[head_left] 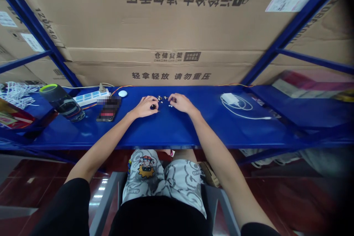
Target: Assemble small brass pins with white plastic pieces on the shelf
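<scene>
two-handed handling of small parts on a blue worktop (pixel 163 131). the small pieces (pixel 160 98) lie in a loose cluster between the hands, with a few white bits (pixel 170 106) just beside the right fingertips. the left hand (pixel 146 107) is curled, a dark piece (pixel 153 107) showing at its thumb and fingers; whether it is gripped cannot be told. the right hand (pixel 179 102) is bent narrow at the cluster's edge, its fingertips too small to show any hold. the step in hand appears to be sorting or picking up pieces; the next move would call for a fine fingertip pinch, leaving neighbouring pieces undisturbed.
</scene>
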The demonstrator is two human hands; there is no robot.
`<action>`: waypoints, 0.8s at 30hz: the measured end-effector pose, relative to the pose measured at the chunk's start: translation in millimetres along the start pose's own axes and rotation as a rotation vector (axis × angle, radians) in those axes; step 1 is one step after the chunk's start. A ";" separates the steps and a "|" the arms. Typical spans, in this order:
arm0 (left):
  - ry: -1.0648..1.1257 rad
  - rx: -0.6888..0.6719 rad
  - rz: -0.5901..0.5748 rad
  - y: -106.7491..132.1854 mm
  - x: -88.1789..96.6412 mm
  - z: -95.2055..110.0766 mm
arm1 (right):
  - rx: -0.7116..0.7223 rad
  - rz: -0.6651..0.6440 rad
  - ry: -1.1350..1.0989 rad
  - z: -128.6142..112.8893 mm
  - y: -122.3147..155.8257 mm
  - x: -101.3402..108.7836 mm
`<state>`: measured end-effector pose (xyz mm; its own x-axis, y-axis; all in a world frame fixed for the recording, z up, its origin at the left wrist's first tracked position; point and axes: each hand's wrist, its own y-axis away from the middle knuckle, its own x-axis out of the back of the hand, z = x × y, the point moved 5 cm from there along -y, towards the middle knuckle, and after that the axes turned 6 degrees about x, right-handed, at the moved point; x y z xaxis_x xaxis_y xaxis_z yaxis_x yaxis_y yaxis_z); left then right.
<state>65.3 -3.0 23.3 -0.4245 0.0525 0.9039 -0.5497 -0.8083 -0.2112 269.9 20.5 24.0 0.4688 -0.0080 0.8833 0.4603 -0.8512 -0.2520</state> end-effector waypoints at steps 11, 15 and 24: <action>0.028 -0.140 -0.007 2.2 0.7 10.7 | -0.079 0.088 0.104 12.9 -24.7 -16.1; 0.030 -0.094 0.067 0.4 4.9 9.2 | -0.099 0.130 0.044 16.1 -29.3 -17.4; -0.011 0.000 0.223 -3.3 7.7 -2.6 | -0.044 0.132 -0.115 14.3 -16.5 -16.5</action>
<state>61.9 1.6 29.9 -0.5276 -0.1334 0.8389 -0.4430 -0.7995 -0.4058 265.3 42.2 7.9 0.6072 -0.0635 0.7920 0.3565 -0.8691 -0.3429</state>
